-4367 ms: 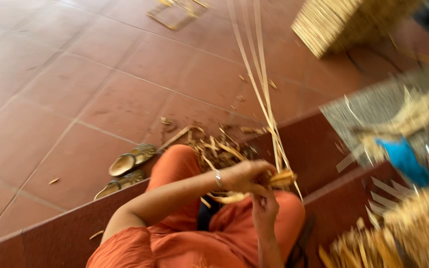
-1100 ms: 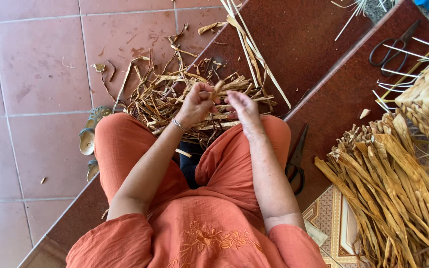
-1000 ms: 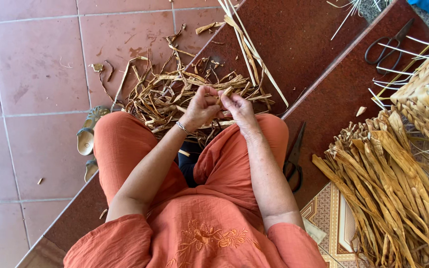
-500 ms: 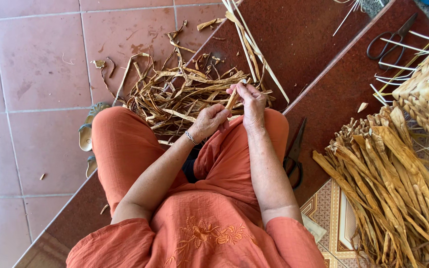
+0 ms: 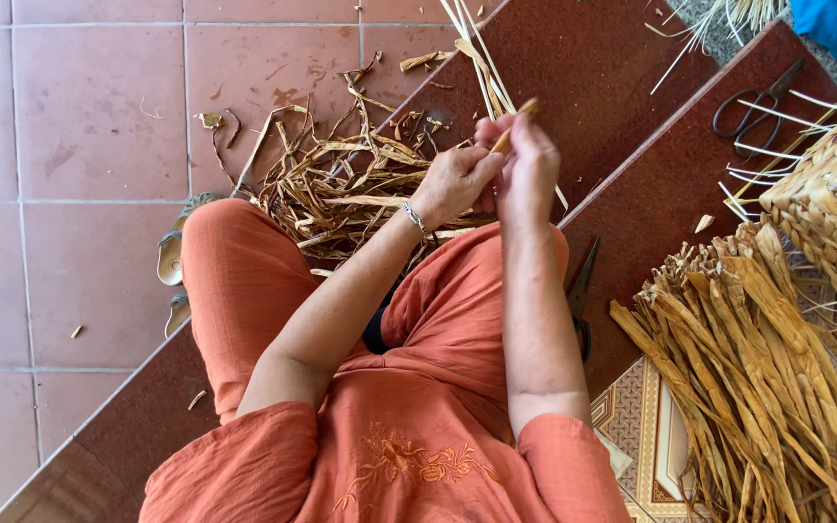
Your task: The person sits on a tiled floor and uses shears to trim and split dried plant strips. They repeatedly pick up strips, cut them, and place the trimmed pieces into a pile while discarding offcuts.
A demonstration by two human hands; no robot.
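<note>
I sit on a red step in orange clothes. My left hand (image 5: 454, 180), with a bracelet at the wrist, and my right hand (image 5: 527, 167) are raised together in front of my knees. Both pinch a bundle of thin pale dried strips (image 5: 478, 58) that runs up and out of the top of the view. A short tan end of the strips pokes out above my right fingers. Below my hands lies a heap of dried leaf scraps (image 5: 341, 184) on the tiles.
A thick bundle of dried leaves (image 5: 758, 358) lies at my right, beside a woven basket (image 5: 835, 213). Black scissors (image 5: 758, 102) rest on the upper step, another dark pair (image 5: 581, 291) by my right thigh. Sandals (image 5: 174, 261) sit at my left knee.
My hands have risen from the scrap heap near my knees and come up higher, still holding the strips. The camera view shifted from the earliest frame to look straight down.
</note>
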